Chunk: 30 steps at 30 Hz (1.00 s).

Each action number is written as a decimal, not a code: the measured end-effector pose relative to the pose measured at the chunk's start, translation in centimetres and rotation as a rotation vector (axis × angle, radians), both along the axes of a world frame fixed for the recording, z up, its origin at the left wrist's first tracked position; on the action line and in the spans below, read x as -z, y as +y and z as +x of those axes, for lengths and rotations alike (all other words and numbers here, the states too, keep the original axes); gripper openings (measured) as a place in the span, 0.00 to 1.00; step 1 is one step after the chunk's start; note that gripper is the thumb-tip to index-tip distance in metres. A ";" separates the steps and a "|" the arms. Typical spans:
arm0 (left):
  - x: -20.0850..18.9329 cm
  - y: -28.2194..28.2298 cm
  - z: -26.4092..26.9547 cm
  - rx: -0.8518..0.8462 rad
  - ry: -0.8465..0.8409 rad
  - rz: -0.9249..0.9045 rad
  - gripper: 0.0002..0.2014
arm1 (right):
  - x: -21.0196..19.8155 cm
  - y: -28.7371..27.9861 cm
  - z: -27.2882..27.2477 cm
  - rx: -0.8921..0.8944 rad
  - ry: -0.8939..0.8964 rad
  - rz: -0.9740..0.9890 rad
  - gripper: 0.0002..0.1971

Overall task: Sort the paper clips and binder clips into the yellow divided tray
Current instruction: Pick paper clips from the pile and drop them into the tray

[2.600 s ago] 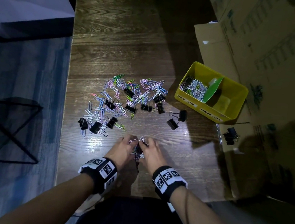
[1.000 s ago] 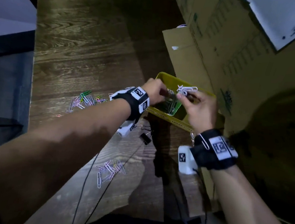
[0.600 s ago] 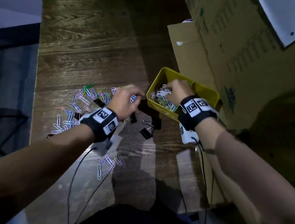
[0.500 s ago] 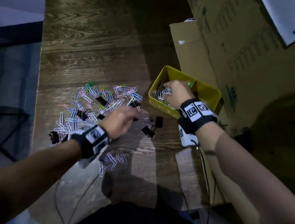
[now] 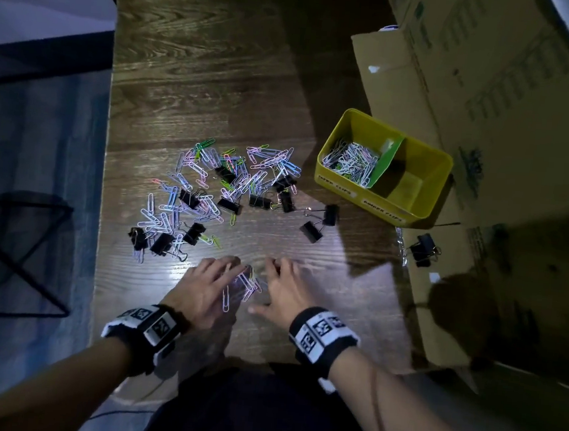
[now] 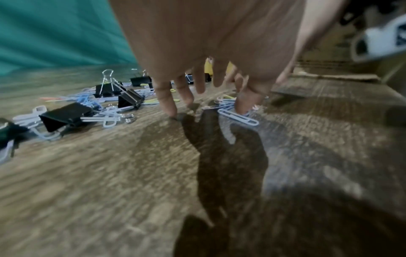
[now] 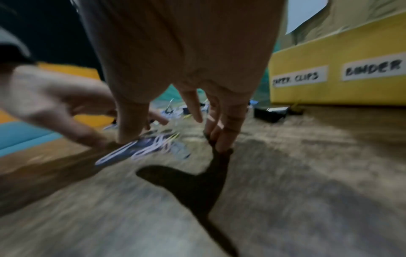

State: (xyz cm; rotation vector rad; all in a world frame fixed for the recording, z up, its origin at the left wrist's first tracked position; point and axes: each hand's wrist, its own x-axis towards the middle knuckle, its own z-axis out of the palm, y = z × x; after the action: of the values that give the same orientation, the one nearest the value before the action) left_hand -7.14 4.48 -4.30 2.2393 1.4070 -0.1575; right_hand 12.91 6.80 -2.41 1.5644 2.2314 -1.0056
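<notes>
Both my hands are down on the wooden table near its front edge, on either side of a small cluster of paper clips (image 5: pixel 247 283). My left hand (image 5: pixel 217 278) and right hand (image 5: pixel 280 283) have spread fingers and hold nothing. The left fingertips (image 6: pixel 170 107) touch the wood beside the paper clips (image 6: pixel 238 116). The right fingertips (image 7: pixel 224 139) also touch the table. The yellow tray (image 5: pixel 385 208) stands at the right, with paper clips (image 5: pixel 350 159) in its left compartment and a green divider (image 5: pixel 388 157). A mixed pile of paper clips and black binder clips (image 5: pixel 227 183) lies mid-table.
Two binder clips (image 5: pixel 316 223) lie between the pile and the tray. Another binder clip (image 5: pixel 423 249) sits on flattened cardboard (image 5: pixel 441 297) at the right. Large cardboard boxes (image 5: pixel 494 79) stand behind the tray. The table's left edge (image 5: pixel 101 199) drops to blue carpet.
My right hand has left the tray after dropping paper clips there. My left hand pulled back from the pile. Both hands now flank the small cluster near the front edge.
</notes>
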 end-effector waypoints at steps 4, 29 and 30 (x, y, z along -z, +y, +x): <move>0.4 -0.9 1.7 -0.096 0.041 -0.047 0.36 | 0.4 -2.9 -2.7 0.041 -0.034 0.167 0.45; -2.4 1.1 2.1 0.531 0.329 0.240 0.22 | 1.7 -2.7 -2.1 -0.353 -0.122 0.160 0.18; -2.9 1.4 2.2 0.541 0.357 0.267 0.21 | 1.6 -2.7 -2.0 -0.366 -0.126 0.167 0.18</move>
State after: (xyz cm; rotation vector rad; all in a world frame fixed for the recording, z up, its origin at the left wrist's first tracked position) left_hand -4.90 5.85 -1.36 2.8857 0.9851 -0.6059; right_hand 10.86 4.10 -4.01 1.1745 2.4403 -0.6153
